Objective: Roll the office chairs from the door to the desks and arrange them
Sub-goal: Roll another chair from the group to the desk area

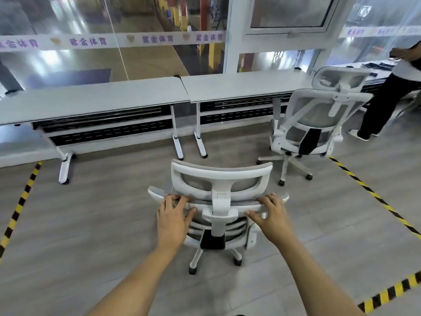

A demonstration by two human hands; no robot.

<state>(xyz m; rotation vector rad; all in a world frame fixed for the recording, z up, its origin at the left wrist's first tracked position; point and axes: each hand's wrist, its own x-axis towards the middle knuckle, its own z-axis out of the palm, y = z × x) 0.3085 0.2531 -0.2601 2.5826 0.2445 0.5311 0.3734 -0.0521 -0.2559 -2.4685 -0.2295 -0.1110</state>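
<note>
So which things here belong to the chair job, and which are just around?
Job: near chair, gripped by left hand and right hand; second chair; desks.
Just around: striped floor tape; another person.

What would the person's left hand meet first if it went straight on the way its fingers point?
The left hand already grips the top edge of the near office chair's backrest, so that comes first. Just beyond lies that chair's headrest, though depth is unclear.
</note>
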